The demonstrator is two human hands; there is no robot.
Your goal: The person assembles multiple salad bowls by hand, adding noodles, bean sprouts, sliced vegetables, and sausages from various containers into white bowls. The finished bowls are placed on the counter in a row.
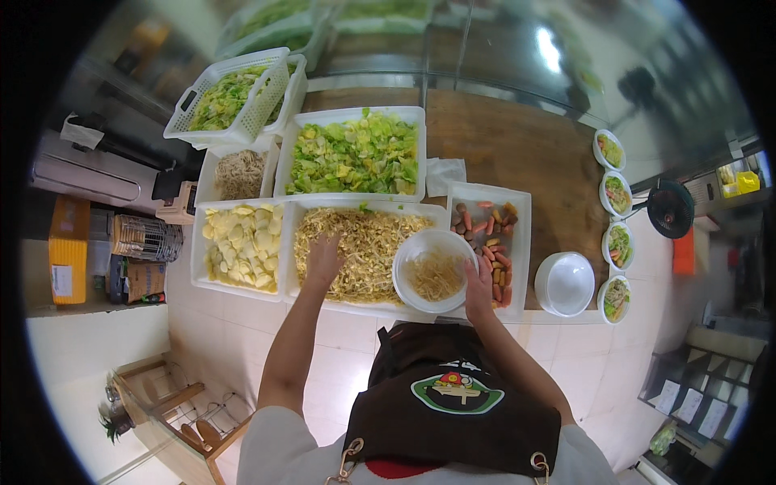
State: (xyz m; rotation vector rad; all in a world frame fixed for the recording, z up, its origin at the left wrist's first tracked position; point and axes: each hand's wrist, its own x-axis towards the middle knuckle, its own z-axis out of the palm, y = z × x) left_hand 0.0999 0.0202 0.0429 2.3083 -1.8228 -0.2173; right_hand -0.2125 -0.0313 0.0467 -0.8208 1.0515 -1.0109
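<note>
My right hand grips the rim of a round white bowl, its thumb over the edge. Pale yellowish shreds lie inside the bowl, which is held over the right end of a white tray. That tray is heaped with yellow-brown shreds whose kind I cannot make out. Into the left part of this heap reaches my left hand, its fingers apart and their tips partly hidden among the shreds. Right beside the bowl, a white tray holds orange and brown sausage-like pieces.
Chopped lettuce fills a tray and a basket behind. Pale slices and greyish shreds stand left. White bowls are stacked at right, near several filled salad bowls along the edge. A small fan is beyond.
</note>
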